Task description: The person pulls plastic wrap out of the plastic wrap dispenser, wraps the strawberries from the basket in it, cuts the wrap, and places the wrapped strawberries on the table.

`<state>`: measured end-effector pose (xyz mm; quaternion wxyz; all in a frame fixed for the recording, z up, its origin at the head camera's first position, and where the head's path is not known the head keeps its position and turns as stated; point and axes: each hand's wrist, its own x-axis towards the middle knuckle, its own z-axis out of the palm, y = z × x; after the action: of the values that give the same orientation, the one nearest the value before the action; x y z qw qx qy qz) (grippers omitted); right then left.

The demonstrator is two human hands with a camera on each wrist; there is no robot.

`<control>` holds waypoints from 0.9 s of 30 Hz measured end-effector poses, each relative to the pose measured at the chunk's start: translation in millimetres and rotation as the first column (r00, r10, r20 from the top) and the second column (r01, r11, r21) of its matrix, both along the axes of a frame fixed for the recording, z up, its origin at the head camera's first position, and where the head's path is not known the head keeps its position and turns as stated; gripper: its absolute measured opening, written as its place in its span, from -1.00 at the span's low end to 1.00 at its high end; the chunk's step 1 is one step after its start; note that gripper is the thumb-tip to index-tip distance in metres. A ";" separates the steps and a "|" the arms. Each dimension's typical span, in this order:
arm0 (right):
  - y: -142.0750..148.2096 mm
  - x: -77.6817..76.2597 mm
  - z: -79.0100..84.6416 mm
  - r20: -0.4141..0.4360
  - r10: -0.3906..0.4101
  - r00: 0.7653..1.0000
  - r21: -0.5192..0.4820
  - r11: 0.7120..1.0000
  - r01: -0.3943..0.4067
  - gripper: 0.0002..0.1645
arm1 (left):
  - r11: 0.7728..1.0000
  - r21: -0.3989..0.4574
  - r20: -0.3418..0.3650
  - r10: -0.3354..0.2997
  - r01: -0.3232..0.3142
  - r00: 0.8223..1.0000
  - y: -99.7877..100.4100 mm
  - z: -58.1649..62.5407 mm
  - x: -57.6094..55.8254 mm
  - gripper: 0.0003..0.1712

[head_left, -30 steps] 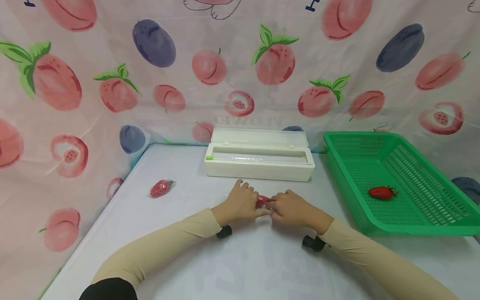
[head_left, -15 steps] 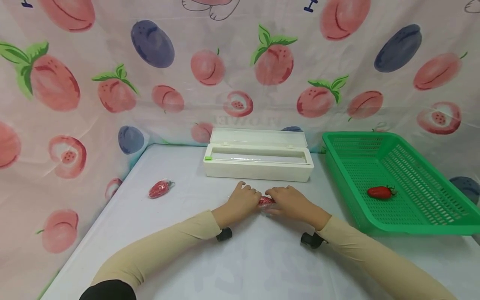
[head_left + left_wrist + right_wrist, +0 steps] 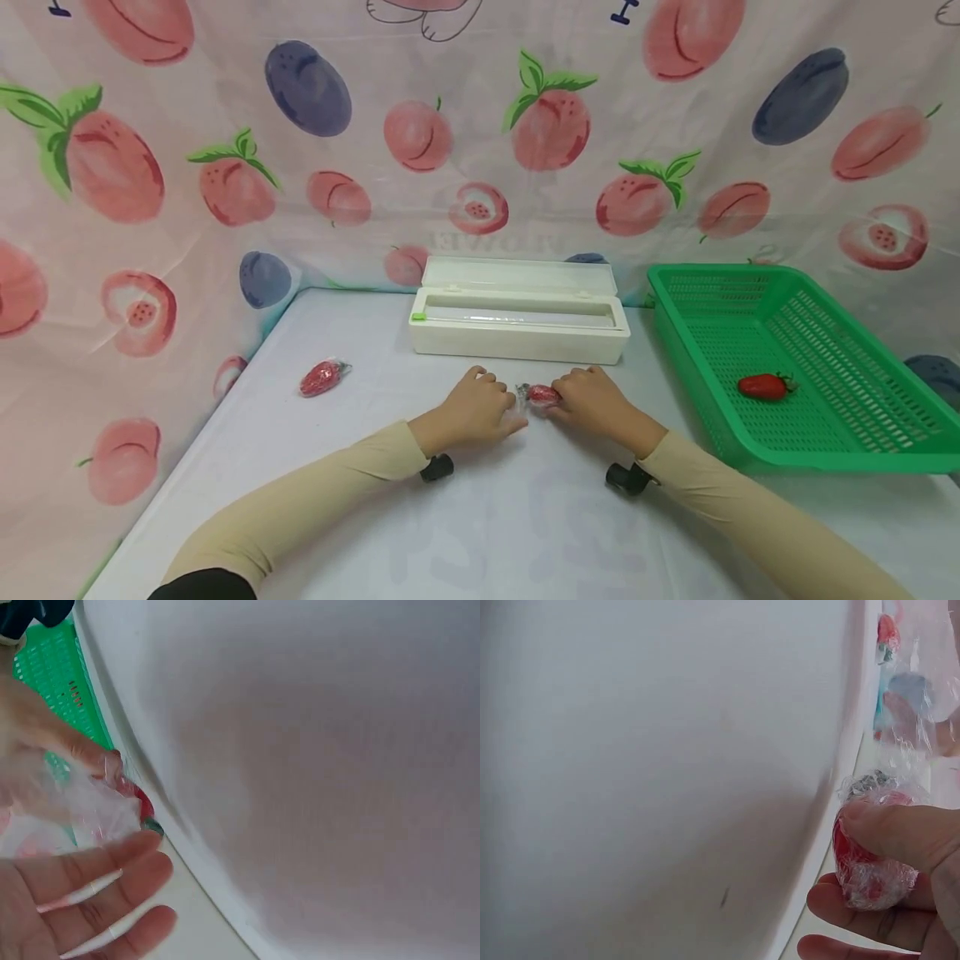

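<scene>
A strawberry wrapped in clear cling film (image 3: 542, 395) is pinched between the thumb and fingers of my right hand (image 3: 596, 402), its green leafy end pointing left. Loose cling film (image 3: 911, 750) stretches from the strawberry toward my left hand (image 3: 472, 408). In the left wrist view, straight left fingers (image 3: 112, 892) lie beside the film, and thumb and fingers stand apart in the head view. A second film-wrapped strawberry (image 3: 322, 378) lies on the table to the left.
A white cling film dispenser box (image 3: 521, 333) with its lid raised stands at the back. On the right is a green basket (image 3: 690, 375) holding one unwrapped strawberry (image 3: 765, 386). A fruit-print cloth (image 3: 480, 125) hangs behind the white table.
The wrapped strawberry has come into view between the hands as the left hand drew away to the left. My right hand still holds it, slightly farther right.
</scene>
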<state>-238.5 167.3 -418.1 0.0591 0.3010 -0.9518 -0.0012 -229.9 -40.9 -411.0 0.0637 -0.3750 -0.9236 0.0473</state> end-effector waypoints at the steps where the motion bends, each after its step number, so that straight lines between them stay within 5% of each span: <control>1: -1.0 -0.1 0.1 0.004 -0.002 1.000 -0.001 1.000 0.002 -0.68 | 0.999 0.011 -0.006 -0.030 0.030 1.000 0.4 0.4 0.3 -0.62; 10: -8.2 1.3 -1.3 -0.013 0.012 1.000 -0.014 1.000 -0.013 -0.70 | 0.995 -0.010 -0.131 -0.095 0.094 0.987 6.9 2.4 -4.5 -0.79; 17: -14.5 7.4 3.2 -0.116 0.102 0.988 -0.054 0.993 -0.109 -0.67 | 0.999 0.037 -0.248 -0.003 0.012 0.969 12.2 2.2 -6.6 -0.55; 21: -14.8 8.7 6.1 -0.107 0.112 0.988 -0.095 0.988 -0.122 -0.65 | 0.998 0.036 -0.238 0.052 -0.044 0.970 13.4 2.6 -6.1 -0.47; 27: -15.5 10.3 11.1 -0.076 0.139 0.987 -0.142 0.979 -0.149 -0.46 | 0.999 -0.003 -0.158 0.051 -0.052 0.986 13.3 3.0 -5.0 -0.41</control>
<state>-228.2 151.7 -407.0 0.1123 0.3639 -0.9224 0.0637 -234.9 -27.6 -408.0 0.1340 -0.3464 -0.9249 0.0815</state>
